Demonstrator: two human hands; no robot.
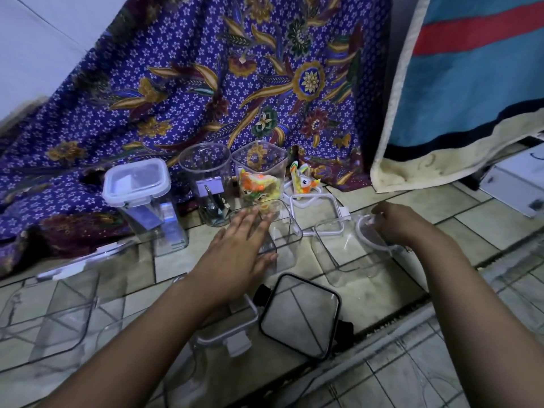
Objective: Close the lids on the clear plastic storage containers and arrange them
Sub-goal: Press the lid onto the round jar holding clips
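Observation:
Several clear plastic containers stand on the tiled floor. My left hand (240, 245) lies flat, fingers straight, over an open square container (287, 234) in the middle. My right hand (396, 223) grips a round white-rimmed lid (368, 235) beside another open container (347, 254). A white square lid (319, 213) lies behind. A lidded container (141, 198) stands at the back left. An open round container (207, 184) and an open square container with colourful packets (259, 175) stand behind my left hand. A black-rimmed lidded container (300, 316) and a white-lidded container (226, 334) sit close to me.
A purple floral cloth (206, 83) hangs behind the containers. A blue and red towel (471, 83) hangs at the right. A large clear container (50, 313) stands at the near left with a long lid (82, 260) behind it. Snack packets (303, 178) lie on the floor at the back.

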